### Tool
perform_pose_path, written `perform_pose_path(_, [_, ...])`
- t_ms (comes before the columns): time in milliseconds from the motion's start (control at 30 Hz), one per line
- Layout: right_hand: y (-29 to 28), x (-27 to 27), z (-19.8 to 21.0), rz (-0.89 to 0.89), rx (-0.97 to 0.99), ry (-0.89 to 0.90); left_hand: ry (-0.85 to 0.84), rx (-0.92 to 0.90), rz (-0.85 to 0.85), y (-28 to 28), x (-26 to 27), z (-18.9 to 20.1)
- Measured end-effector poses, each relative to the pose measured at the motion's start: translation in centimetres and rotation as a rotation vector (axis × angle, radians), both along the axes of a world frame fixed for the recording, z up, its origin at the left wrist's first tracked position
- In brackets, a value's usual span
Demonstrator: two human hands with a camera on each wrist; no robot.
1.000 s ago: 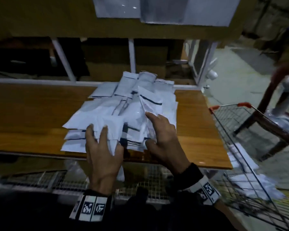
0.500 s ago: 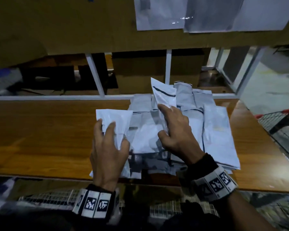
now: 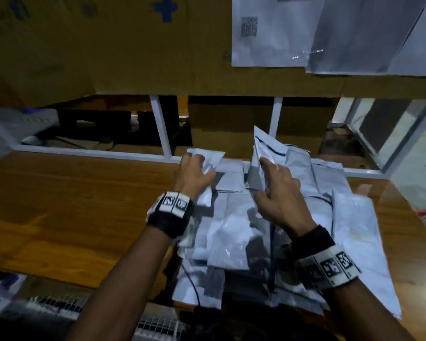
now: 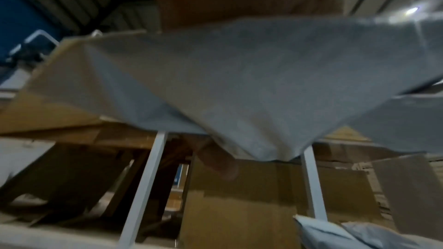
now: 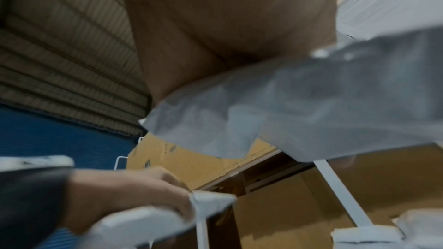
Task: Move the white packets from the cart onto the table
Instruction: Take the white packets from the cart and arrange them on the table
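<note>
Both hands moved farther across worktop [image 3: 71, 205] since half-second-earlier frame, toward 12 o'clock edge of pile; left packet lifted with them.

Two hands, two packets held, one pile.

Left hand [image 3: 194, 174] curled round crumpled white packet [image 3: 208, 158], raised at pile's 11 o'clock corner. Right hand [image 3: 278, 190] pinches upright packet with dark stripe [image 3: 265, 148], thumb on near face, packet standing at 12 o'clock of hand.

Pile of white packets [image 3: 234, 237] lies on worktop under both wrists, overhanging 6 o'clock edge. Wire cart [image 3: 158, 324] below it.
</note>
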State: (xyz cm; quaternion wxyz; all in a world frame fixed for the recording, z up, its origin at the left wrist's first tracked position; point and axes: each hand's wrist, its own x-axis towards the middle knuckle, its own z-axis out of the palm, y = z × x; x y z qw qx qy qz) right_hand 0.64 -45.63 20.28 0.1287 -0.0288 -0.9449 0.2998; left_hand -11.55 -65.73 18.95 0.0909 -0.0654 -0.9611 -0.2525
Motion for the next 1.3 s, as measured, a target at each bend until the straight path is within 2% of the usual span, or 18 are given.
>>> perform_pose_path(233, [-2.3, -1.1, -0.8, -0.117, -0.012, -0.047, -0.107, -0.101, -0.063, 2.6, -9.3, -1.5])
perform_pose_path(367, [-2.3, -1.2, -1.3, -0.243, -0.032, -0.093, -0.151, -0.095, -0.129, 4.8, -12.2, -3.0])
perform_pose_path(567, [-3.6, -0.1, -1.0, -0.346, 0.042, -0.074, -0.213, -0.007, -0.166, 7.6, -13.4, -6.2])
perform_pose_path(667, [-4.7, 0.2, -1.1, -0.377, 0.042, -0.061, -0.334, -0.029, -0.180, 8.4, -13.8, -7.8])
perform_pose_path(800, [-5.6, 0.3, -1.3, -0.408, 0.073, -0.075, -0.474, -0.159, -0.175, 8.8, -14.7, -9.4])
perform_pose_path(967, [-7.1, -0.1, -1.7, -0.406, 0.085, -0.101, -0.635, -0.121, -0.232, 9.0, -16.6, -12.3])
perform_pose_path(1000, [-7.3, -0.2, -1.8, -0.404, 0.087, -0.102, -0.635, -0.107, -0.230, 9.0, -16.9, -12.9])
perform_pose_path(1300, [-8.1, 1.3, -1.9, -0.409, 0.074, -0.053, -0.460, 0.062, -0.259, 6.1, -15.5, -9.3])
